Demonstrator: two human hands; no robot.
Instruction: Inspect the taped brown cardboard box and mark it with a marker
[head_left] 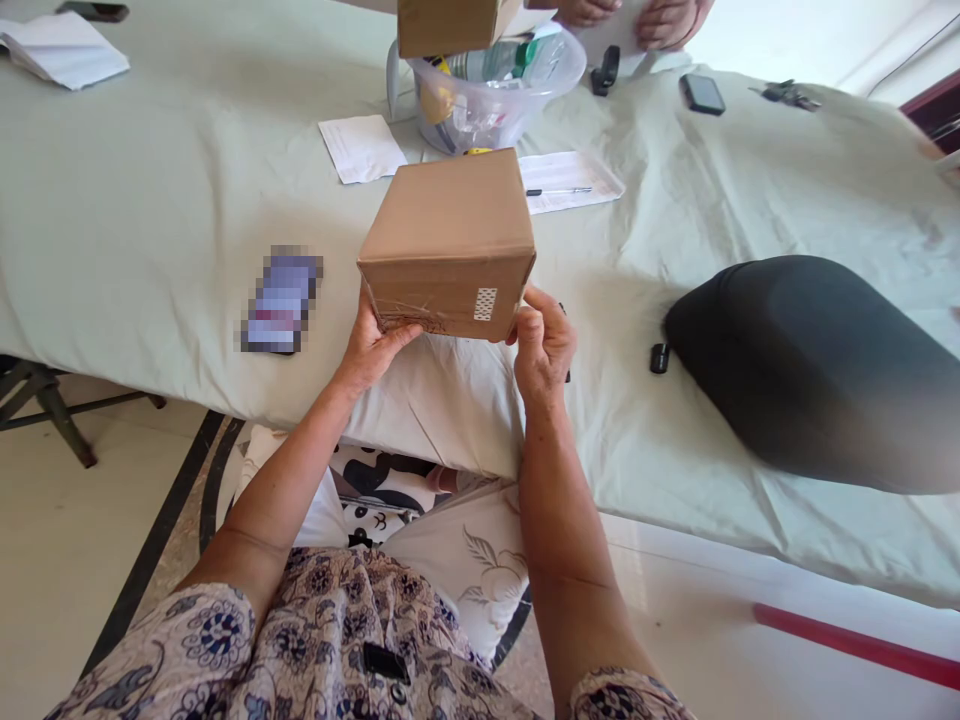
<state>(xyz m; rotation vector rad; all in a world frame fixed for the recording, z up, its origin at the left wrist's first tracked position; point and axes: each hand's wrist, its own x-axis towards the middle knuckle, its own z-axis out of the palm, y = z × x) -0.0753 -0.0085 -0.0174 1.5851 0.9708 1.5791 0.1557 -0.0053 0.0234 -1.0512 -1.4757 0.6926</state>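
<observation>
A brown cardboard box, taped along its near edge and carrying a small white sticker, sits above the near part of a table covered in pale green cloth. My left hand grips the box's lower left corner, fingers curled under it. My right hand holds the lower right corner, fingers closed against its side. Whether the box rests on the cloth or is lifted a little I cannot tell.
A phone lies left of the box. Behind it are paper sheets, a pen and a clear tub of items. A dark rounded object fills the right. Another person's hands show at the far edge.
</observation>
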